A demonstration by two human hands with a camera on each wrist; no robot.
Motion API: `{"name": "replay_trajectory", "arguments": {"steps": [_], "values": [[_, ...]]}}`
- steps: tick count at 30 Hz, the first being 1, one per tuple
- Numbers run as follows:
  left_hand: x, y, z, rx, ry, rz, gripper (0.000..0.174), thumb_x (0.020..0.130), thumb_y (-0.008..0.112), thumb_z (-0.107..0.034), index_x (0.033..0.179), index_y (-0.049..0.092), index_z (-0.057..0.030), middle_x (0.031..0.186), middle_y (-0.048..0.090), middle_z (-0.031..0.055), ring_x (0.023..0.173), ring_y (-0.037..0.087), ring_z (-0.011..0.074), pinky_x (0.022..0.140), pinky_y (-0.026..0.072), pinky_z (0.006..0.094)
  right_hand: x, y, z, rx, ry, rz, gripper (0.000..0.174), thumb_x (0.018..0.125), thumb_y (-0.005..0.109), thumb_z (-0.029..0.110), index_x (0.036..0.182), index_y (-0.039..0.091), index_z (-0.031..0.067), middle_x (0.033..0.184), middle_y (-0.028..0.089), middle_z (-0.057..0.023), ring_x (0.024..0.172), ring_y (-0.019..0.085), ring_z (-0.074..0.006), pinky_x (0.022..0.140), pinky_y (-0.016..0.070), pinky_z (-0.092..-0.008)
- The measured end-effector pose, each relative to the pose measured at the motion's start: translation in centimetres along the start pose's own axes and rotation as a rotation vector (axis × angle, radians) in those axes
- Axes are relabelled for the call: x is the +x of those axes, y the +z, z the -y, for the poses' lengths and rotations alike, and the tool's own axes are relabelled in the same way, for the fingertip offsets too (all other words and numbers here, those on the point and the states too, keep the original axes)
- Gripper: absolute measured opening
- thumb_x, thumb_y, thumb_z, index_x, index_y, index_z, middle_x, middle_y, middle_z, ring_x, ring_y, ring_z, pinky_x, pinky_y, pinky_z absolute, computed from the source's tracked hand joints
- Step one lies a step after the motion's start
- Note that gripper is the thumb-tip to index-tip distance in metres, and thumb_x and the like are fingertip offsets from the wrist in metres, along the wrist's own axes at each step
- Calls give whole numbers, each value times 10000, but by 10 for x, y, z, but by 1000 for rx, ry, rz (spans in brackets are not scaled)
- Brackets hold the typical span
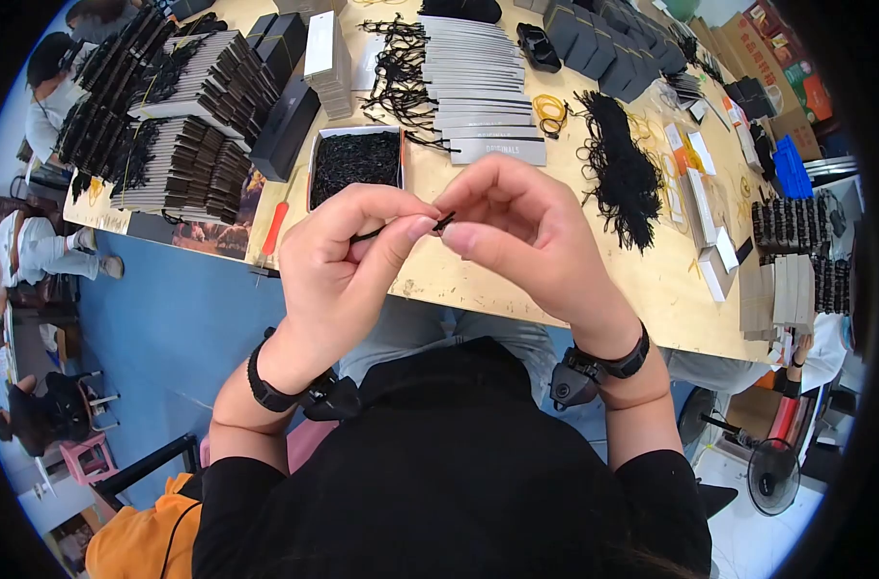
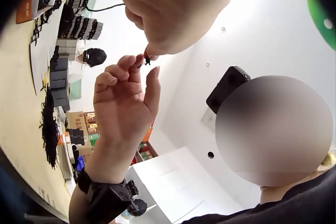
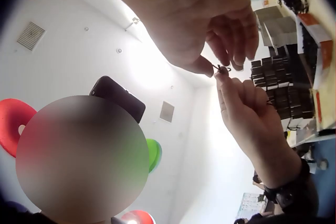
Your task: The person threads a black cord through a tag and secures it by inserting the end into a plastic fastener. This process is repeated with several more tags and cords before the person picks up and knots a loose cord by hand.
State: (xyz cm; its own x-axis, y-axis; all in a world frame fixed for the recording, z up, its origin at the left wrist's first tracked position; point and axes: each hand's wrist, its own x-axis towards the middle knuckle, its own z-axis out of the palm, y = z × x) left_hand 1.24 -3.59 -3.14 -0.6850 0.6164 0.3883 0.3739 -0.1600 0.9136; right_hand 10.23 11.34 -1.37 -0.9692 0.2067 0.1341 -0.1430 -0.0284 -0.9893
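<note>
My left hand (image 1: 328,256) pinches a thin black cord (image 1: 367,234) between thumb and index finger. A loop of the cord (image 2: 105,8) sticks out behind that hand in the left wrist view. At the left fingertips the cord forms a small knot-like bit (image 3: 224,69) with short ends. My right hand (image 1: 545,241) meets it there, its thumb and index fingertip on either side of the cord and the other fingers loosely bent. Both hands are raised above the table's front edge. Just beyond the left hand is an open box (image 1: 359,132) of black cord pieces.
Grey tags with black cords (image 1: 483,92) lie in a row on the table (image 1: 430,275). A black cord bundle (image 1: 623,174) lies to the right, stacked corded tags (image 1: 183,169) to the left. A red-handled tool (image 1: 276,227) lies by the box; dark boxes (image 1: 608,48) stand behind.
</note>
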Motion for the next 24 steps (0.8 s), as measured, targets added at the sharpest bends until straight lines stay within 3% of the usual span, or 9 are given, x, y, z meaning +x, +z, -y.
{"name": "replay_trajectory", "arguments": {"steps": [8,10,11,12,14,15,19,22,24], "values": [[0,-5,-3,187,143,-18,82,777,645,1,853,621,-16,722,591,13,516,414,18,461,313,166,1,7,-1,-66,-42,24,104,854,566,92,878,549,-8,747,558,-6,699,515,-53,631,420,-196],[0,-9,-5,213,111,-19,79,774,644,6,846,621,-17,730,597,22,524,449,31,468,338,173,1,5,-5,-250,-214,-20,84,870,529,78,870,533,-6,735,532,10,683,484,-56,635,407,-201],[1,-12,-6,286,205,-16,67,781,633,8,842,618,-16,732,598,26,550,482,43,485,362,177,1,4,-6,-251,-214,-16,84,870,529,78,870,533,-6,735,532,10,683,484,-56,635,407,-201],[1,-17,-6,358,298,-14,56,789,622,11,838,615,-15,733,599,30,575,515,55,502,385,182,1,4,-6,-165,-216,-112,80,879,517,82,865,528,3,730,523,14,675,471,-57,632,400,-198],[1,-36,-7,317,168,-132,32,834,579,-10,860,592,3,759,588,15,639,505,43,565,389,169,3,-9,-10,10,-245,-232,82,899,505,105,877,523,28,765,521,12,684,463,-52,636,388,-185],[3,-44,-5,216,117,-170,50,856,561,-27,881,575,15,775,571,6,653,469,21,596,369,152,4,-9,-13,9,-247,-225,82,899,505,105,877,523,28,765,521,12,684,463,-52,636,388,-185],[-5,-44,-11,247,86,-133,24,821,600,-8,843,608,-2,766,584,-1,574,432,3,489,317,148,8,17,-13,34,-77,-101,118,893,533,146,888,530,28,762,527,12,697,476,-40,621,383,-179],[-7,-38,-8,209,103,-113,34,812,614,-12,845,610,-7,696,564,-15,543,393,-3,468,288,149,15,38,-6,93,-160,-76,136,888,542,160,847,537,30,693,516,21,645,465,-40,586,372,-180],[-8,-34,-3,149,136,-101,38,810,618,-19,846,608,-13,635,541,-21,527,393,-1,465,296,153,21,38,-2,-233,-276,85,154,881,550,168,810,539,32,662,494,27,608,444,-39,550,355,-186]]}}
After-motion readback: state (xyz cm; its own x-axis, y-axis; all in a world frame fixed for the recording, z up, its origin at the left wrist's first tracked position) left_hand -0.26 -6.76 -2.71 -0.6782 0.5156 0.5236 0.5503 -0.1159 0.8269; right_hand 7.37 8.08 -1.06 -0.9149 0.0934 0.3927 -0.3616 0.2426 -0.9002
